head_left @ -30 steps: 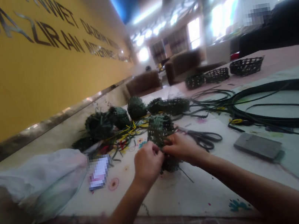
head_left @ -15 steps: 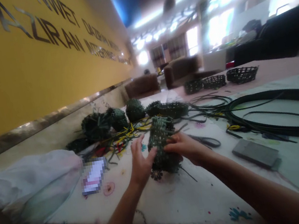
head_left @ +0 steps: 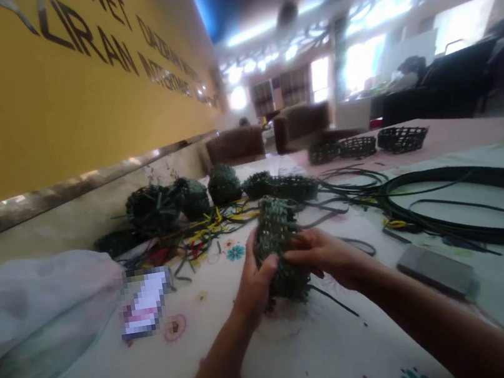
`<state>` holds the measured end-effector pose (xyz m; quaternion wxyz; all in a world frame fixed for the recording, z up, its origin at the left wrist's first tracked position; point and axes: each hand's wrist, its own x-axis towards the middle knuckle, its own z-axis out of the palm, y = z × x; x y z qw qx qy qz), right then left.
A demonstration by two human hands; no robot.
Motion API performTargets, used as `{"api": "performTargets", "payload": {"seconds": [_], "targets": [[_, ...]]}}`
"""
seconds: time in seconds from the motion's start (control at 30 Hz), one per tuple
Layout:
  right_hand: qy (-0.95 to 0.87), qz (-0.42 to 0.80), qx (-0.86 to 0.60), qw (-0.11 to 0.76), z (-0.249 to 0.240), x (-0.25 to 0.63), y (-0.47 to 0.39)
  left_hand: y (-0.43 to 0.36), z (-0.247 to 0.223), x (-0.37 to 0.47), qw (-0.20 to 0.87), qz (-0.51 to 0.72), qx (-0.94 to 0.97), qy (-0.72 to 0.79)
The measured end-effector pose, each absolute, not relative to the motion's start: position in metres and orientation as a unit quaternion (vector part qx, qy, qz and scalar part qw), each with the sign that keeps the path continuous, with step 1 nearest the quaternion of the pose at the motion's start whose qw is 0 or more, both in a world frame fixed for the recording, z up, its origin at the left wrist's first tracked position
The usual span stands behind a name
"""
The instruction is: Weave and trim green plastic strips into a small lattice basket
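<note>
The left hand [head_left: 254,282], before spread, now clasps the dark-green tubular woven-strip basket [head_left: 276,222], probably steadying it; the right hand [head_left: 327,255] pinches its right side.

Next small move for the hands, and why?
Probably a gentle tug with the right hand, left hand bracing. The left cups the left side of the woven piece, thumb on its front, so it looks supported; the right's fingers pinch at its right side. Whether they hold a strip is too blurred to tell.
</note>
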<state>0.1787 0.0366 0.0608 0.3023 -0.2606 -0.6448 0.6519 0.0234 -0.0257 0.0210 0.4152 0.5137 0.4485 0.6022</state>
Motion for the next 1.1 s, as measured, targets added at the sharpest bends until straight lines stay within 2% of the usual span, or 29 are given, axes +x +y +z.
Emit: {"api": "performTargets", "payload": {"seconds": [0.5, 0.87, 1.1], "targets": [[-0.583, 0.739, -0.251, 0.225, 0.043, 0.186, 0.052, -0.027, 0.027, 0.024, 0.367, 0.584, 0.573, 0.443], [-0.581, 0.771, -0.180, 0.187, 0.040, 0.184, 0.055, -0.030, 0.026, 0.015, 0.385, 0.566, 0.593, 0.424], [-0.600, 0.731, -0.236, 0.224, 0.043, 0.183, 0.047, -0.031, 0.020, 0.014, 0.350, 0.563, 0.619, 0.422]]}}
